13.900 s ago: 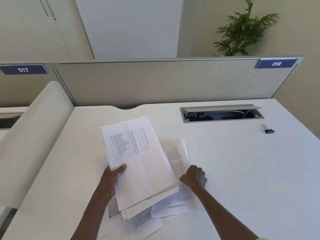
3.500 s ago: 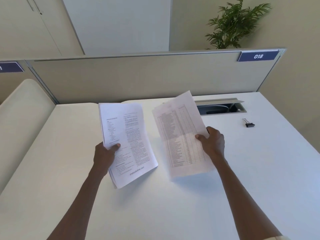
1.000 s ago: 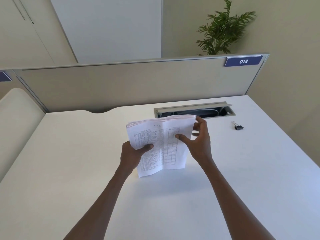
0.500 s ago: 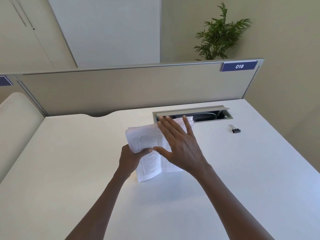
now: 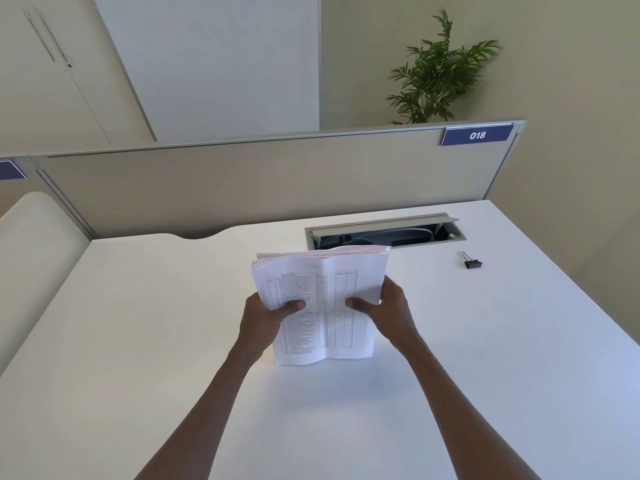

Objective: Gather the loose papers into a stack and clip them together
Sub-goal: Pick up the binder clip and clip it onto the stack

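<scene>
Gathering looks done: both hands, left (image 5: 263, 315) and right (image 5: 391, 311), have a closed grip on the stack (image 5: 320, 306), stood on edge on the table (image 5: 485, 358). The clip (image 5: 471, 262) lies untouched, well right of the right-hand grip; clipping remains.

I see the paper stack (image 5: 320, 306) standing on its lower edge near the middle of the desk (image 5: 138, 341), my left hand (image 5: 259, 318) at its left side and right hand (image 5: 391, 313) at its right. Behind it, by the far edge, lies the cable tray (image 5: 384, 232). The binder clip (image 5: 471, 262) lies toward the far right corner, well apart.
</scene>
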Demonstrator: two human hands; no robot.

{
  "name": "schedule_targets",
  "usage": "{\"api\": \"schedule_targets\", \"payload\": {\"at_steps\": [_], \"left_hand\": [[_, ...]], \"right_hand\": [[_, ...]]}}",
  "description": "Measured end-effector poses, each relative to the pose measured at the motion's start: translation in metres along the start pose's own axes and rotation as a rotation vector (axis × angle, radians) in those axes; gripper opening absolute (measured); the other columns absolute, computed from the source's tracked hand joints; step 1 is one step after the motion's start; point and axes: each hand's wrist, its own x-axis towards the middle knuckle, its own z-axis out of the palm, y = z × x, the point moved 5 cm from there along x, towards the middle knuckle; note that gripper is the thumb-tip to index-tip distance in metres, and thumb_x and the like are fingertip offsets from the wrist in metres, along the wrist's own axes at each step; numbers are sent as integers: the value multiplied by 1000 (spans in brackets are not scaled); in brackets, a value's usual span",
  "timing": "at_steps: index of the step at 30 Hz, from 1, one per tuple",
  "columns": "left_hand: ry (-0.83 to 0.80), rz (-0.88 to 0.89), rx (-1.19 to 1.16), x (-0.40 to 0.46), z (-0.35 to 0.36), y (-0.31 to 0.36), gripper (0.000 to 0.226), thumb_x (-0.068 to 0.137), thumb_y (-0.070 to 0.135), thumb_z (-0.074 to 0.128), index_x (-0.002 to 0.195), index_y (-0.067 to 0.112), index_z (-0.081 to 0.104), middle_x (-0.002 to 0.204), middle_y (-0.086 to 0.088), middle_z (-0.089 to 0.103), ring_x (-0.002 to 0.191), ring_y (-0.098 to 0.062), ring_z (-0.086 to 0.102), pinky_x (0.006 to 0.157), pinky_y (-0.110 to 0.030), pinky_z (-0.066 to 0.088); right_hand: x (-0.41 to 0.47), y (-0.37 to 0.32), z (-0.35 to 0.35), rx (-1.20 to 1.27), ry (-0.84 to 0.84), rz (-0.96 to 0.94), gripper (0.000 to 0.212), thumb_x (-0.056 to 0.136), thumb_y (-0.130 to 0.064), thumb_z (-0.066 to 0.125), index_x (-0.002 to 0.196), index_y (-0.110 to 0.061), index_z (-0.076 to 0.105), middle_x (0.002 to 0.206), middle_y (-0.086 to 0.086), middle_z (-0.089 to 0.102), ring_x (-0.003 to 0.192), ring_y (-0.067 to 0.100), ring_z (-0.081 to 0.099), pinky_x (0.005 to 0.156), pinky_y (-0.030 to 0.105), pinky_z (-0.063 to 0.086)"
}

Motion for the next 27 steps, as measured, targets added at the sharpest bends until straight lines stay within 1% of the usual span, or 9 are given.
{"api": "schedule_targets", "payload": {"at_steps": [2,4,9,13,16,18,20,23,27], "left_hand": [[13,12,0,2,0,-1,40,68,22,90,103,22,72,97,8,78,87,-8,73,77,-32,54],[36,20,-3,4,-1,-1,45,66,25,90,106,19,71,98,6,77,88,-8,72,76,-30,54],[89,16,22,7,-2,-5,43,71,20,88,108,18,67,97,6,76,85,-6,71,70,-23,52],[171,41,122,2,-2,-27,32,86,24,76,111,14,59,100,6,70,92,-8,66,70,-22,48],[234,82,233,-6,0,-44,16,96,19,62,99,6,53,83,-2,62,77,-24,60,61,-27,43],[253,90,275,-7,1,-49,10,98,15,57,95,7,53,72,1,57,66,-23,53,57,-29,38],[265,92,283,-2,2,-48,7,97,14,58,92,8,58,68,4,58,60,-16,50,55,-24,38],[269,20,268,11,2,-46,4,92,16,65,91,13,67,76,5,68,64,-10,57,58,-18,40],[214,-135,215,23,5,-68,7,86,20,73,81,15,75,73,0,72,65,-15,60,64,-26,45]], "right_hand": [[-2,8,9,77,4,39,43,71,-10,85,108,-10,65,102,1,73,98,26,69,69,18,52],[-2,4,12,104,20,26,38,73,-7,82,107,-9,64,101,1,73,94,25,68,68,18,52],[3,1,13,57,22,13,44,76,-8,81,115,-11,60,107,2,69,94,21,65,71,17,52],[1,22,17,66,19,59,48,76,-9,81,119,-12,58,111,2,69,98,21,65,72,17,53],[-1,33,20,60,45,78,39,80,-10,77,114,-13,57,108,2,69,98,21,65,70,17,51],[1,37,21,59,97,83,32,83,-8,73,109,-13,56,104,1,68,96,21,66,68,15,50],[4,35,22,40,151,66,29,84,-6,71,106,-8,53,102,1,68,92,22,66,65,12,48],[13,33,22,-14,175,81,42,84,-5,69,121,-8,48,112,5,65,95,23,63,75,25,51],[23,49,24,-102,138,173,65,85,-3,69,142,-9,37,129,11,62,114,30,61,95,39,52]]}}
